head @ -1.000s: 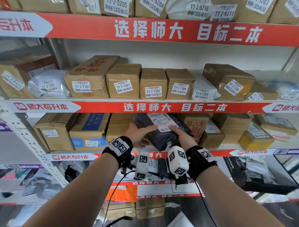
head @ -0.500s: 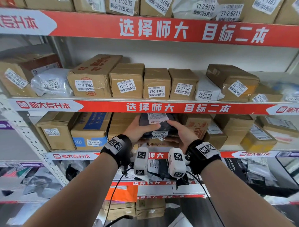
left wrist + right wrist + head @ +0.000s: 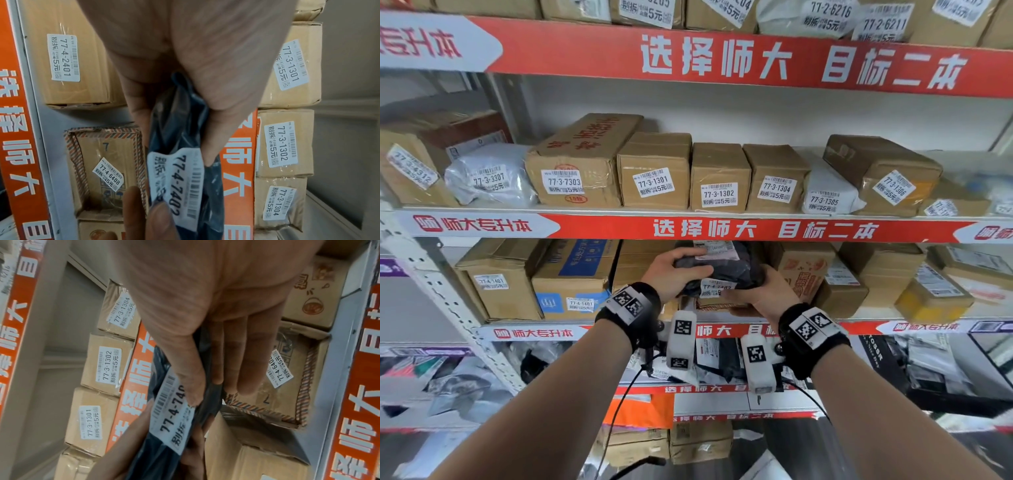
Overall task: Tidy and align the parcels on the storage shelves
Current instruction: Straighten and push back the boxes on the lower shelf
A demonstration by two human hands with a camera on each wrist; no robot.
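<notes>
A black plastic mailer parcel (image 3: 726, 269) lies in the middle of the lower shelf row, its white label 77-4-7402 (image 3: 717, 287) facing out. It sits on top of a flat cardboard box with a striped border (image 3: 102, 162), labelled 77-4-6408. My left hand (image 3: 676, 270) grips the parcel's left end, fingers curled over its top. My right hand (image 3: 758, 294) holds the right end, thumb on the label (image 3: 172, 410) and fingers underneath. In the left wrist view the parcel (image 3: 180, 129) is pinched between thumb and fingers.
Brown boxes flank the parcel: box 77-4-2401 (image 3: 68, 61) to its left, a red-printed carton (image 3: 804, 274) to its right. A red shelf strip (image 3: 722, 229) runs just above my hands. Above it stands a row of labelled boxes (image 3: 719, 178). Loose bags fill the shelf below (image 3: 722, 359).
The parcel was tilted up with its large shipping label towards me. Both hands have pushed it up and back into the shelf, and its small label now faces forward.
</notes>
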